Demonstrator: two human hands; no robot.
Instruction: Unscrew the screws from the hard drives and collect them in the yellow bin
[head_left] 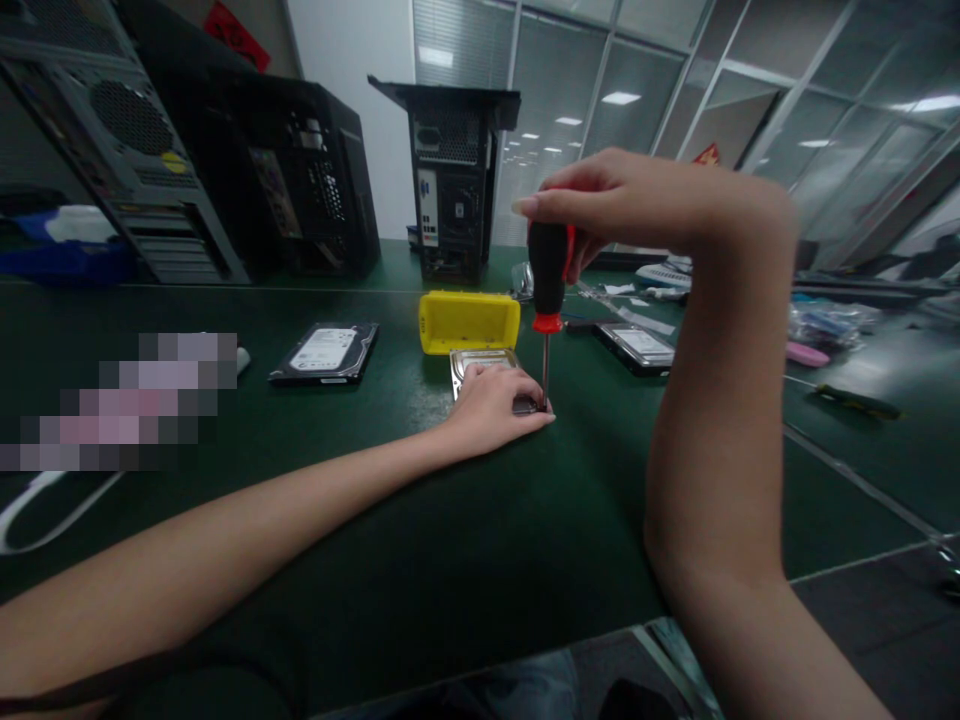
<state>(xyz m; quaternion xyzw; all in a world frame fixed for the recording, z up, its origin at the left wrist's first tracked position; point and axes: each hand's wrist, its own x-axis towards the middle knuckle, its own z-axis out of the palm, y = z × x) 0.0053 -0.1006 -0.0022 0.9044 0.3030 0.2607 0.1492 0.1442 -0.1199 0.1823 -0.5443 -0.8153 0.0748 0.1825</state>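
Note:
A black-and-red screwdriver [548, 275] stands upright with its shaft pointing down. My right hand [589, 205] is closed around the top of its handle, wrist bent high. The tip meets the near right corner of a silver hard drive [484, 358] lying on the green table. Over that drive lies my left hand [499, 402], fingers curled on it and thumb along the near edge beside the screwdriver tip. Much of the drive is hidden under this hand, and the screw, if any, is too small to see. Right behind the drive is a yellow plastic tray [470, 322].
One hard drive [325, 352] lies to the left, another hard drive [636, 347] to the right behind my forearm. Computer cases, including a black tower [454, 190], stand along the back. Plastic bags [836, 325] and loose parts are at right. A blurred-out item [127, 405] with a white strap is at left.

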